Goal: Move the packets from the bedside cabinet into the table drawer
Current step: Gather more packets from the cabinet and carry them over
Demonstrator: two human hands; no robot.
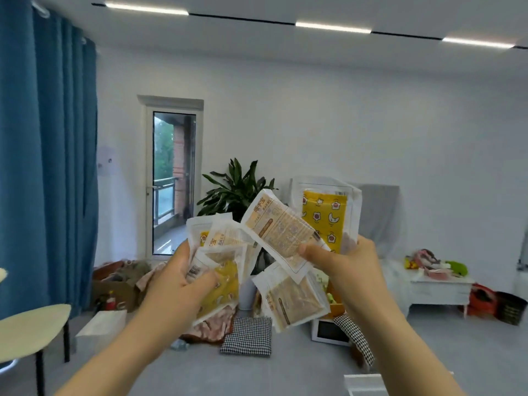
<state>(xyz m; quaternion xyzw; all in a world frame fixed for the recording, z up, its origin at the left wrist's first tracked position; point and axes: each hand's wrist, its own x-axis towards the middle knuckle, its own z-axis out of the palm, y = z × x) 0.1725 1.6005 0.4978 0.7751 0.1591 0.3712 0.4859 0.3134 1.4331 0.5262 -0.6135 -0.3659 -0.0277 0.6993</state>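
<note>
A person holds 2 bunches of packets in mid-air, with a blue curtain (pixel 48 167) and a glass door (pixel 174 181) behind. The left hand (pixel 177 284) grips a fan of white-edged packets (pixel 225 247), thumb pressed across the front and fingers curled behind. The fan rises above and to the right of the palm. Just beside it, the right hand (pixel 348 264) pinches a beige printed packet (pixel 280 227) under the thumb, tilted up to the left. A yellow star-patterned packet (pixel 325 218) stands upright behind it, and a lower beige packet (pixel 294 298) hangs beneath. Both forearms reach up from the bottom edge, palms turned inward. A potted plant (pixel 237 190) stands behind the packets.
</note>
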